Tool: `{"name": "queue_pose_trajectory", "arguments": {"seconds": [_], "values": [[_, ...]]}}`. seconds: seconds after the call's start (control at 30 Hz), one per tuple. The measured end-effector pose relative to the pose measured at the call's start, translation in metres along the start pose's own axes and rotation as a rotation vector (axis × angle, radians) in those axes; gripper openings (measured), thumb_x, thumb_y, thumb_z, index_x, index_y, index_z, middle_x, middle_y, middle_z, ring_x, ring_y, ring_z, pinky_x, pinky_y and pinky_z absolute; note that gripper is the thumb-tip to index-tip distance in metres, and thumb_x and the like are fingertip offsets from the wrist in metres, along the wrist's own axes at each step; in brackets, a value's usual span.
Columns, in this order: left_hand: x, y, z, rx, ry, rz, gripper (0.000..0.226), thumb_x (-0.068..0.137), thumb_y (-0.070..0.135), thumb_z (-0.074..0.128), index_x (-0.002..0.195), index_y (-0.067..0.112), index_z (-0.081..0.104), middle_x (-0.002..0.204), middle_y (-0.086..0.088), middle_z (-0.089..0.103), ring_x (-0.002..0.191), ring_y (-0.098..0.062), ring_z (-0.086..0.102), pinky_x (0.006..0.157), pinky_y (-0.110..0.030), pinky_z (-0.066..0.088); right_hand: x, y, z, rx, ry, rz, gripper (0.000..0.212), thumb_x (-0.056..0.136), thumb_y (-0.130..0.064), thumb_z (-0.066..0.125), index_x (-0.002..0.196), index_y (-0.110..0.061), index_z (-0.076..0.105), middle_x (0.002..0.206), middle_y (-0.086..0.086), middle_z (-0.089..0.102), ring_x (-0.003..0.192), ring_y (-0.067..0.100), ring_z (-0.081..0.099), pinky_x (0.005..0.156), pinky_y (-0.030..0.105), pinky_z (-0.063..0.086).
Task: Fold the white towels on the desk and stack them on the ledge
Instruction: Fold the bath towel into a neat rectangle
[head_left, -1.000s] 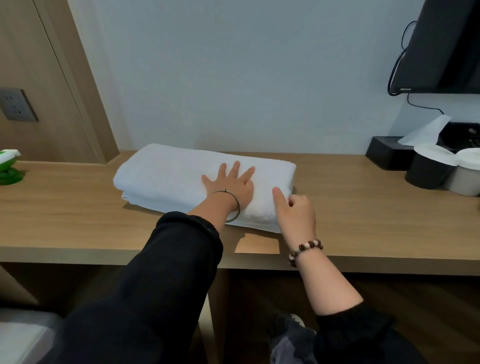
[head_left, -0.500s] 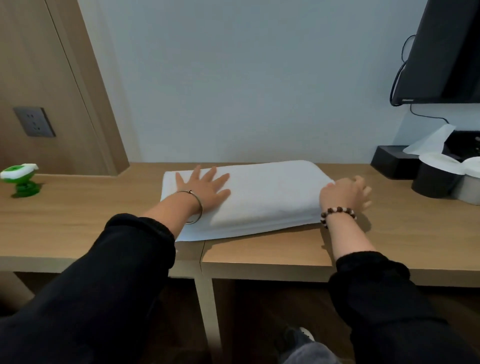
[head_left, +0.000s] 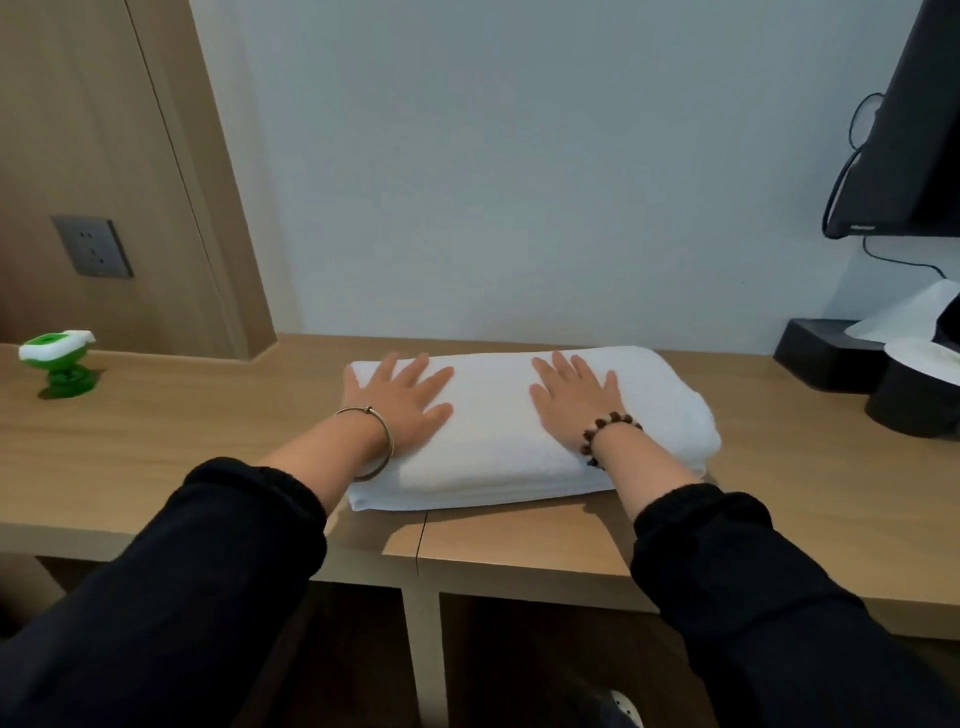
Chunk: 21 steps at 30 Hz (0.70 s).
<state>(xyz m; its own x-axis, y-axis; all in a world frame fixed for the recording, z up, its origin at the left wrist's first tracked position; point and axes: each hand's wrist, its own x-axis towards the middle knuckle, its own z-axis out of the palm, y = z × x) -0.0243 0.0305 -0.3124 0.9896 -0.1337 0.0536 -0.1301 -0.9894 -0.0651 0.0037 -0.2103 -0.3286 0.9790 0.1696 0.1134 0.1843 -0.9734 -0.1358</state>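
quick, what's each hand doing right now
Left hand: open, flat on the folded white towel.
Right hand: open, flat on the same towel.

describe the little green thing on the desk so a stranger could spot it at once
Follow the long wooden desk to its far left end, below the grey wall socket. There stands a small green object with a white top, well apart from the folded white towel; nothing else in view is green.
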Motion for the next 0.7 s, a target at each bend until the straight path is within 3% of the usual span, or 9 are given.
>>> {"name": "queue_pose_trajectory", "arguments": {"seconds": [0.07,0.13,0.23,0.33,0.47,0.53,0.6,0.63,0.7], "values": [[0.001,-0.011,0.001,-0.11,-0.035,-0.086,0.056,0.093,0.062,0.017,0.145,0.051,0.0,0.158,0.015,-0.007,0.145,-0.023,-0.012,0.113,-0.06,-0.003,0.0,-0.001,0.0,-0.005,0.005,-0.005,0.053,0.099,-0.042,0.01,0.151,-0.03,0.005,0.16,-0.006,-0.003,0.146,0.016,-0.004,0.114,0.052,-0.003],[0.0,-0.012,0.003,-0.261,-0.059,-0.121,0.057,0.096,0.058,0.023,0.148,0.043,0.005,0.159,0.005,-0.005,0.145,-0.028,-0.012,0.117,-0.048,-0.005,-0.001,0.0,0.001,-0.018,0.006,-0.015,0.052,0.1,-0.04,0.01,0.151,-0.03,0.005,0.16,-0.006,-0.003,0.146,0.016,-0.004,0.114,0.051,-0.003],[-0.004,-0.002,0.002,-0.304,-0.071,-0.149,0.057,0.098,0.053,0.023,0.15,0.036,0.006,0.16,-0.004,-0.002,0.145,-0.027,-0.011,0.114,-0.037,-0.011,0.004,0.003,-0.011,-0.048,-0.075,0.035,0.053,0.1,-0.034,0.012,0.151,-0.03,0.001,0.159,-0.006,-0.007,0.146,0.017,-0.007,0.114,0.053,-0.005],[-0.011,0.029,0.008,-0.329,-0.048,-0.192,0.057,0.099,0.046,0.018,0.151,0.031,0.002,0.159,-0.007,-0.003,0.145,-0.023,-0.014,0.115,-0.042,-0.014,0.014,-0.01,-0.026,-0.044,-0.154,0.122,0.055,0.099,-0.033,0.016,0.151,-0.028,0.003,0.16,-0.005,-0.007,0.146,0.022,-0.006,0.113,0.057,-0.004],[-0.021,0.088,0.017,-0.553,-0.087,-0.239,0.061,0.099,0.044,0.02,0.151,0.026,-0.005,0.158,-0.003,-0.015,0.142,-0.028,-0.025,0.115,-0.051,-0.008,0.012,-0.042,-0.015,-0.034,-0.161,-0.019,0.053,0.099,-0.041,0.014,0.15,-0.035,0.004,0.159,-0.005,-0.007,0.146,0.025,-0.005,0.112,0.057,0.0],[-0.024,0.092,0.013,-0.547,-0.039,-0.193,0.059,0.1,0.037,0.021,0.151,0.019,0.0,0.159,-0.005,-0.008,0.144,-0.024,-0.019,0.116,-0.049,-0.008,0.011,-0.038,-0.008,-0.031,-0.131,-0.038,0.051,0.1,-0.042,0.014,0.15,-0.037,0.005,0.16,-0.006,-0.006,0.146,0.023,-0.005,0.113,0.056,0.0],[-0.028,0.071,0.01,-0.629,0.131,-0.178,0.056,0.098,0.023,0.03,0.151,0.018,0.012,0.159,-0.005,0.006,0.146,-0.019,-0.008,0.117,-0.041,-0.005,0.013,-0.029,-0.006,-0.017,-0.112,-0.051,0.05,0.101,-0.042,0.013,0.15,-0.037,0.008,0.16,-0.007,-0.003,0.146,0.021,-0.004,0.113,0.055,0.0],[-0.031,0.057,0.009,-0.753,0.208,-0.18,0.057,0.095,0.013,0.035,0.15,0.017,0.018,0.158,-0.005,0.012,0.146,-0.018,0.0,0.118,-0.035,-0.001,0.014,-0.026,-0.006,-0.015,-0.113,-0.057,0.05,0.101,-0.043,0.013,0.15,-0.037,0.009,0.16,-0.007,-0.002,0.146,0.021,-0.003,0.113,0.054,0.001],[-0.039,0.025,0.01,-1.082,0.207,-0.199,0.063,0.089,-0.002,0.038,0.148,0.014,0.024,0.155,-0.007,0.024,0.142,-0.02,0.02,0.116,-0.031,0.016,0.017,-0.026,-0.005,-0.015,-0.126,-0.061,0.05,0.101,-0.044,0.013,0.15,-0.037,0.009,0.16,-0.008,-0.001,0.146,0.021,-0.002,0.113,0.054,0.002]]}}
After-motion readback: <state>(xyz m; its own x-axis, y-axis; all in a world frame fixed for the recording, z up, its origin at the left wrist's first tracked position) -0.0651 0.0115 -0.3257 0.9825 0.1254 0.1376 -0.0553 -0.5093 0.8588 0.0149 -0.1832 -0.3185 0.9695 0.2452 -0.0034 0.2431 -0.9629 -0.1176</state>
